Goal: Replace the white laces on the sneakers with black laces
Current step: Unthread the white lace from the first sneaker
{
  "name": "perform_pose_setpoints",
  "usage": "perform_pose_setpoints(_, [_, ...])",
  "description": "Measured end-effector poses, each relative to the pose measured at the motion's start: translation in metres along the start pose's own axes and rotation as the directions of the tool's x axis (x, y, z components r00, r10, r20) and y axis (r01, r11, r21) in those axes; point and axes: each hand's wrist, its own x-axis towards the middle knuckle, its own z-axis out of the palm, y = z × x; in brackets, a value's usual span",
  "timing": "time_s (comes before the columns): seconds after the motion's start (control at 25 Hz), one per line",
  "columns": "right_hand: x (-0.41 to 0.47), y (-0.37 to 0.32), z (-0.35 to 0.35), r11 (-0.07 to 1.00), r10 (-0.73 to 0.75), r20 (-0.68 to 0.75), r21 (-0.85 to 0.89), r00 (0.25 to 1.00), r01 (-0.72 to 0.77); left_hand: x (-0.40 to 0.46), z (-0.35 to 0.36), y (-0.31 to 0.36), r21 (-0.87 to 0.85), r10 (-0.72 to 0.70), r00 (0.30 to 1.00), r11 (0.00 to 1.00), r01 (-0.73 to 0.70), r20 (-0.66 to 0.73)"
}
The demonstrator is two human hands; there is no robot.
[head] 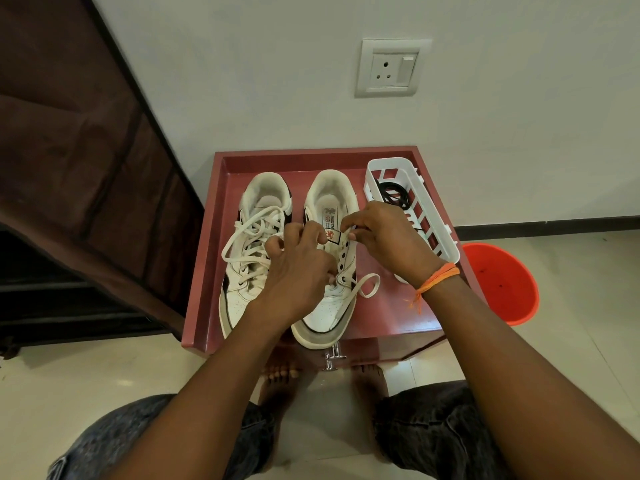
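While hands [301, 268] pinch flat lace [360, 289], leather sneaker [329, 306]

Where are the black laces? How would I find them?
Find the red tray below the wall socket. At its right edge, beside the two sneakers, sits a white basket. The black laces lie coiled in its far end, the only black thing in it, just beyond the right hand.
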Motion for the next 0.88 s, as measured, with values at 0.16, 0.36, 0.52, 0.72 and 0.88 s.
perform_pose_setpoints(0.16, [0.0, 0.001, 0.002, 1.0, -0.015, -0.003, -0.002, 1.0, 0.015, -0.002, -0.001, -0.002, 0.013, 0.047, 0.997, 0.999, -0.048, 0.053])
perform_pose_setpoints(0.36, [0.0, 0.005, 0.0, 1.0, -0.017, -0.007, 0.009, 1.0, 0.017, -0.004, -0.029, -0.021, -0.14, -0.093, 0.995, 0.985, 0.096, 0.03])
perform_pose_setpoints(0.52, [0.001, 0.007, 0.003, 1.0, -0.021, 0.004, 0.011, 1.0, 0.021, -0.004, -0.053, -0.042, -0.301, -0.297, 0.944, 0.922, 0.245, -0.142])
perform_pose_setpoints(0.72, [-0.001, 0.004, 0.004, 0.998, -0.034, -0.029, 0.048, 0.999, 0.036, -0.004, -0.032, -0.015, -0.128, -0.088, 0.975, 0.99, 0.062, -0.205])
perform_pose_setpoints(0.88, [-0.014, 0.002, 0.006, 0.993, 0.01, 0.148, 0.112, 0.989, -0.027, -0.005, -0.018, 0.0, 0.111, 0.088, 0.994, 0.991, -0.08, -0.063])
